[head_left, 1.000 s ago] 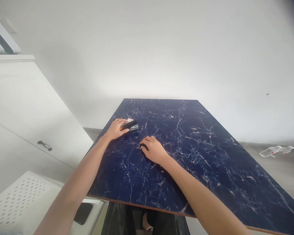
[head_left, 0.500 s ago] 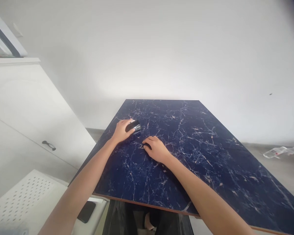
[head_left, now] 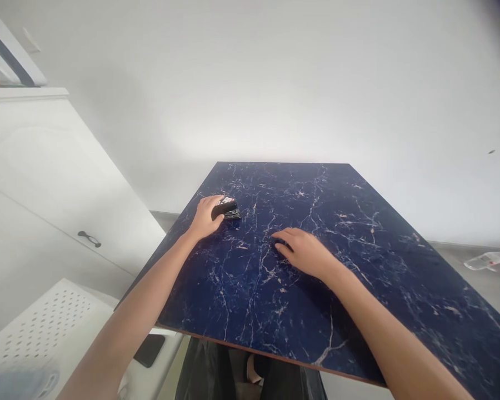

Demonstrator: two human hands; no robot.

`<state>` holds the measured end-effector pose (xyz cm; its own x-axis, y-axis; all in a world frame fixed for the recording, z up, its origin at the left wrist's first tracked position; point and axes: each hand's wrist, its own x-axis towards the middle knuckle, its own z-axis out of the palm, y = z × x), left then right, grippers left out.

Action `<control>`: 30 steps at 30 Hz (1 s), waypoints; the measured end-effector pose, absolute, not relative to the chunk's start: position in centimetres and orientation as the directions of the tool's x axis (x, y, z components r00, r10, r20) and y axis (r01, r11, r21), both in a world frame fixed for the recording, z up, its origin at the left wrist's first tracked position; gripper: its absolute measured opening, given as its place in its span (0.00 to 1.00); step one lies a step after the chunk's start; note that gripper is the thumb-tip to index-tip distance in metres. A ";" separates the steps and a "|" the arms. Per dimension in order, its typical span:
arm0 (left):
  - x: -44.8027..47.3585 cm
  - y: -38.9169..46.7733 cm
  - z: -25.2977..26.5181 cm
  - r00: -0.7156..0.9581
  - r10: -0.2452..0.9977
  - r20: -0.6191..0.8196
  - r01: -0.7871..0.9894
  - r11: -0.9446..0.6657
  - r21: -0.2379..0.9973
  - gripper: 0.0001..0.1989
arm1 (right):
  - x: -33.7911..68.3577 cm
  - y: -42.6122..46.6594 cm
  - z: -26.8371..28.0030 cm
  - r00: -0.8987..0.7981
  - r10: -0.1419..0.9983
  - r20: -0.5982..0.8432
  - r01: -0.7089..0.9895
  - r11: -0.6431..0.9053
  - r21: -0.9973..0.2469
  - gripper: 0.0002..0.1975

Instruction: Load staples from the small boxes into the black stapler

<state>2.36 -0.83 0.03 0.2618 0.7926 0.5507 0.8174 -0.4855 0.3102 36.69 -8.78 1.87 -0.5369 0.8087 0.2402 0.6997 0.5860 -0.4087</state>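
My left hand (head_left: pixel 207 216) is closed around a black stapler (head_left: pixel 225 209) at the left part of the dark blue marbled table (head_left: pixel 283 191). The stapler's front end points to the right, and its rear lies hidden in my palm. A patch of white and red shows along its far side. To the right and nearer to me, my right hand (head_left: pixel 302 250) rests low over the tabletop. Its fingers are bent with a gap between thumb and index finger, and I see nothing in it.
A white cabinet (head_left: pixel 66 166) with a dark handle (head_left: pixel 89 239) stands at the left. Below it are a white perforated panel (head_left: pixel 45 316) and a black phone-like slab (head_left: pixel 150 349). A clear plastic bottle (head_left: pixel 487 260) lies beyond the table's right edge. A white wall rises behind.
My right hand has moved right, away from the stapler, and its thumb and fingers have parted a little. My left hand still holds the stapler in nearly the same place; the view shifts slightly.
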 end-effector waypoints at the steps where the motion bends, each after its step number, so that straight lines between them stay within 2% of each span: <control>1: 2.1 -0.9 0.0 0.215 0.786 0.580 0.813 -0.473 0.340 0.25 | 37.5 -8.7 2.3 -0.501 0.831 0.242 0.738 0.556 -0.383 0.16; 4: 0.5 -0.9 0.3 -0.072 0.737 0.672 0.829 -0.331 0.452 0.18 | 39.0 -8.4 3.4 -0.438 0.879 0.188 0.792 0.476 -0.383 0.13; 6: -0.4 -1.0 0.7 -0.251 0.668 0.701 0.831 -0.222 0.509 0.15 | 39.1 -8.6 3.7 -0.432 0.894 0.119 0.801 0.441 -0.405 0.16; 8: 0.0 -1.7 1.4 -0.300 0.623 0.723 0.828 -0.206 0.521 0.14 | 38.5 -9.1 3.7 -0.467 0.882 0.063 0.773 0.442 -0.455 0.20; 10: 2.2 -3.3 1.8 -0.188 0.661 0.726 0.826 -0.294 0.481 0.14 | 37.5 -10.0 3.7 -0.551 0.835 0.019 0.687 0.466 -0.558 0.21; 11: 3.8 -4.3 1.9 -0.067 0.712 0.699 0.810 -0.370 0.455 0.16 | 37.0 -10.4 3.8 -0.610 0.792 -0.011 0.624 0.472 -0.622 0.21; 12: 5.7 -5.4 1.9 0.126 0.775 0.620 0.782 -0.462 0.419 0.18 | 36.5 -10.8 4.0 -0.677 0.735 -0.047 0.553 0.465 -0.691 0.21; 13: 7.4 -6.3 1.9 0.362 0.798 0.482 0.732 -0.564 0.383 0.19 | 36.1 -11.1 4.2 -0.741 0.666 -0.084 0.480 0.439 -0.759 0.21; 14: 8.9 -7.1 1.8 0.555 0.760 0.338 0.680 -0.649 0.342 0.21 | 35.8 -11.3 4.5 -0.790 0.603 -0.107 0.414 0.397 -0.819 0.20; 15: 9.8 -7.4 1.9 0.645 0.715 0.269 0.651 -0.699 0.296 0.23 | 35.7 -11.4 4.8 -0.822 0.557 -0.118 0.361 0.348 -0.865 0.21; 16: 10.0 -7.4 2.0 0.656 0.705 0.267 0.655 -0.709 0.261 0.24 | 35.7 -11.4 5.0 -0.835 0.536 -0.120 0.323 0.302 -0.897 0.22; 17: 9.6 -7.0 2.2 0.597 0.731 0.330 0.695 -0.677 0.242 0.23 | 35.8 -11.3 5.1 -0.830 0.546 -0.117 0.305 0.269 -0.913 0.23; 19: 6.8 -5.2 2.6 0.348 0.792 0.502 0.826 -0.512 0.235 0.19 | 36.1 -10.9 5.1 -0.780 0.619 -0.097 0.312 0.249 -0.917 0.25; 20: 4.9 -4.1 2.7 0.235 0.812 0.534 0.884 -0.407 0.230 0.25 | 36.2 -10.7 4.9 -0.750 0.655 -0.090 0.330 0.252 -0.910 0.25; 21: 2.9 -3.0 2.6 0.155 0.841 0.519 0.923 -0.310 0.226 0.37 | 36.3 -10.5 4.6 -0.725 0.683 -0.089 0.352 0.257 -0.900 0.25; 22: 1.0 -1.9 2.3 0.107 0.886 0.450 0.944 -0.232 0.233 0.46 | 36.3 -10.3 4.3 -0.704 0.705 -0.087 0.374 0.264 -0.889 0.24; 24: -1.7 -0.1 1.6 0.111 0.958 0.265 0.951 -0.180 0.252 0.53 | 36.0 -10.0 3.7 -0.670 0.739 -0.077 0.410 0.281 -0.868 0.24; 25: -2.3 0.6 1.3 0.136 0.964 0.227 0.945 -0.195 0.262 0.54 | 35.8 -9.9 3.5 -0.656 0.751 -0.070 0.423 0.290 -0.859 0.24; 30: -1.2 3.2 0.4 0.336 0.920 0.203 0.842 -0.389 0.373 0.47 | 35.2 -10.2 3.5 -0.591 0.806 -0.035 0.472 0.310 -0.825 0.23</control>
<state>-1.23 3.18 0.43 0.3355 0.9200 0.2026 0.8421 -0.3893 0.3732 35.19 -10.17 3.47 -0.5906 0.8062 -0.0350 0.4722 0.3101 -0.8251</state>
